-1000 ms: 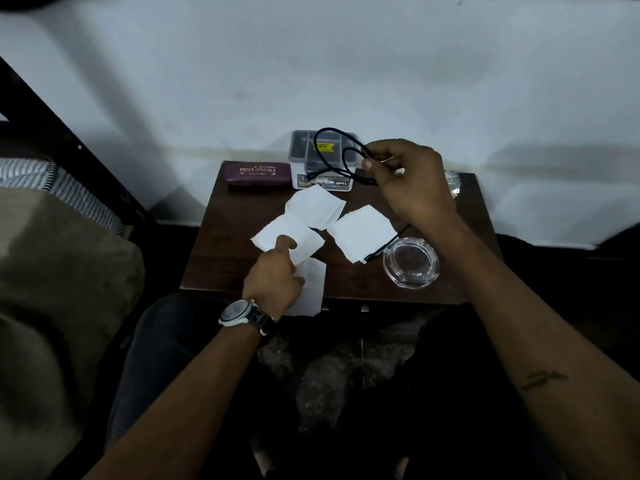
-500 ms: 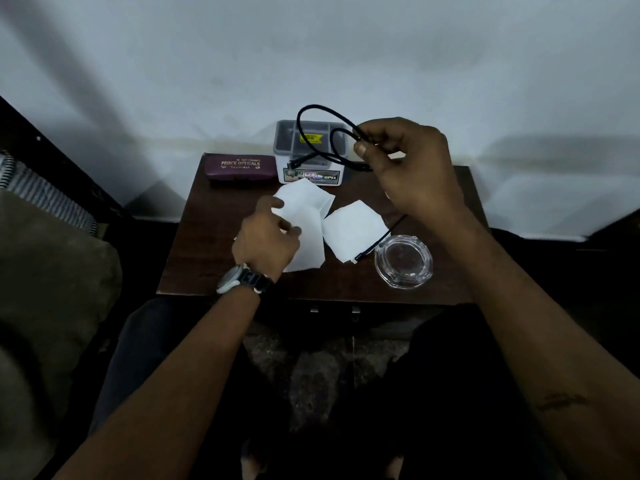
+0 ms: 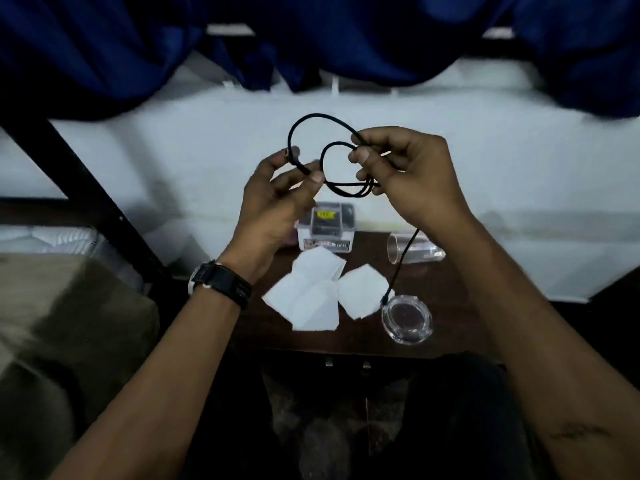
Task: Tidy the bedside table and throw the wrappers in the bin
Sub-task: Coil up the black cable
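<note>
A black cable (image 3: 311, 121) is held up in loops above the dark wooden bedside table (image 3: 446, 306). My right hand (image 3: 408, 171) pinches the coils together, and one end hangs down to the table by the glass ashtray (image 3: 407, 318). My left hand (image 3: 277, 202), with a watch on its wrist, pinches the cable's other end between thumb and fingers. Several white paper wrappers (image 3: 311, 296) lie flat in the middle of the table, under my hands.
A small clear plastic box (image 3: 327, 226) with a yellow label stands at the table's back edge. A clear glass tumbler (image 3: 412, 247) lies on its side at the back right. A bed (image 3: 52, 306) fills the left, and blue curtains (image 3: 104, 46) hang above.
My left hand left the wrappers and rose to take one end of the cable. The camera tilted up, so the curtains came into view. The maroon case is now hidden.
</note>
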The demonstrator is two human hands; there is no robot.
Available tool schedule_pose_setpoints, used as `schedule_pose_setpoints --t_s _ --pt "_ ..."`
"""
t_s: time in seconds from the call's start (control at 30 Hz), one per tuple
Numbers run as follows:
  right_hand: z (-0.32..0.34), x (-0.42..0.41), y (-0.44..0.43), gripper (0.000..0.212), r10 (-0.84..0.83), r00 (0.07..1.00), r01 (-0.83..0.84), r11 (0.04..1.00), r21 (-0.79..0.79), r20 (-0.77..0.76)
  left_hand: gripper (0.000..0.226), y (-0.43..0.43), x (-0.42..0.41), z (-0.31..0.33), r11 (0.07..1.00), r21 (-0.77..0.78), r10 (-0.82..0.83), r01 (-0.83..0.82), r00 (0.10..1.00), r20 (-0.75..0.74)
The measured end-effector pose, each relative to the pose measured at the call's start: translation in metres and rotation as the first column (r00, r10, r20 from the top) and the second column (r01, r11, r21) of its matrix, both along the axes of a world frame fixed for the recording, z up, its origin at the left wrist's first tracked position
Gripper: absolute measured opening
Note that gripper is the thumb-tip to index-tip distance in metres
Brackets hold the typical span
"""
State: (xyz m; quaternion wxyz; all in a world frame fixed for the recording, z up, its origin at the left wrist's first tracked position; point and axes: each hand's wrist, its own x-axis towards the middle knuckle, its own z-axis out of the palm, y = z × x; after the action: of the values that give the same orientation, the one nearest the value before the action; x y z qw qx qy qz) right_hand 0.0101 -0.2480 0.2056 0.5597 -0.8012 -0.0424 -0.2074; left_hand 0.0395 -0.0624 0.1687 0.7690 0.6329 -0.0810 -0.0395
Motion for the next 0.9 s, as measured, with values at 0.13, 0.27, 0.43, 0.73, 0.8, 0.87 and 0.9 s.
schedule_pose_setpoints --t_s 0.13,0.27,0.43,0.73,0.8,0.87,0.9 --pt "0.06 -0.02 0.007 0.015 0.032 0.999 -0.034 0.994 0.102 0.019 0.035 0.004 -0.018 0.057 0.996 -0.063 -0.052 0.056 0.996 0.069" --pt "0.11 -0.039 0.008 0.017 0.062 0.998 -0.062 0.978 0.201 0.003 0.039 0.006 -0.04 0.11 0.974 -0.198 -0.082 0.111 0.985 0.152" --pt "0.155 -0.064 0.011 0.011 0.095 0.995 -0.095 0.981 0.168 0.006 0.032 0.005 -0.059 0.167 0.909 -0.38 -0.097 0.168 0.975 0.199" --pt "0.18 -0.09 0.0 0.006 -0.011 0.992 0.004 0.998 0.055 0.128 0.047 0.022 -0.065 0.213 0.923 -0.385 0.062 0.011 0.982 0.177" --pt "0.179 -0.088 -0.006 0.018 -0.135 0.977 0.119 0.988 0.102 0.165 0.053 0.025 -0.066 0.215 0.938 -0.346 0.057 0.014 0.979 0.194" --pt "0.18 -0.087 -0.013 0.027 -0.244 0.951 0.221 0.966 0.135 0.187 0.045 0.024 -0.064 0.215 0.961 -0.275 0.047 0.015 0.976 0.214" --pt "0.181 -0.087 -0.015 0.028 -0.276 0.94 0.254 0.959 0.128 0.203 0.038 0.023 -0.062 0.215 0.973 -0.232 0.041 0.014 0.972 0.23"
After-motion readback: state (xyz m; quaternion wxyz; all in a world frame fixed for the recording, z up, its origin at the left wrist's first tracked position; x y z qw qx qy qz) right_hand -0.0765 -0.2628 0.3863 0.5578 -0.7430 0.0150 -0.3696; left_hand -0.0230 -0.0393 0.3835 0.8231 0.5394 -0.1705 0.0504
